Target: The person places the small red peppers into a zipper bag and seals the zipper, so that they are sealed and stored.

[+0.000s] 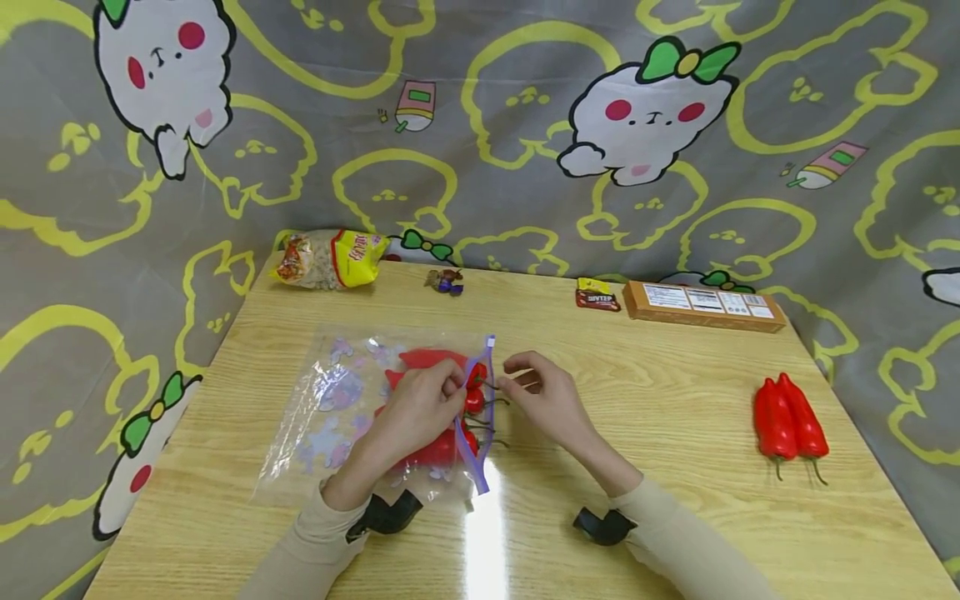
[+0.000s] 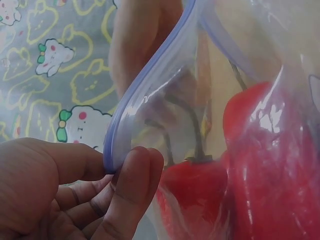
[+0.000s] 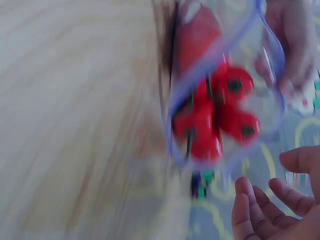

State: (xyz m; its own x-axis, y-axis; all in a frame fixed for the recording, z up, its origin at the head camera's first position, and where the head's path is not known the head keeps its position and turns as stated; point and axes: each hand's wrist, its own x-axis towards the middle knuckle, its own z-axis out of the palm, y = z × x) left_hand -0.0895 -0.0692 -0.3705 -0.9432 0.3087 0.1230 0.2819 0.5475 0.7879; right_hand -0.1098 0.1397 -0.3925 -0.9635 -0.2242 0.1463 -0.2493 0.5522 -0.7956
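Observation:
A clear zip bag with purple and pink prints lies on the table, its purple-edged mouth facing right. Several red peppers with green stems are inside, stem ends towards the opening. My left hand pinches the bag's upper lip between thumb and fingers; in the left wrist view the purple zip strip runs up from that pinch. Just right of the mouth is my right hand, fingers loosely bent and holding nothing. In the right wrist view the mouth gapes, showing the pepper tops.
Two more red peppers lie at the table's right side. Along the back are a yellow-labelled snack bag, small wrapped sweets, red and yellow packets and a long brown box. A patterned cloth hangs behind the table.

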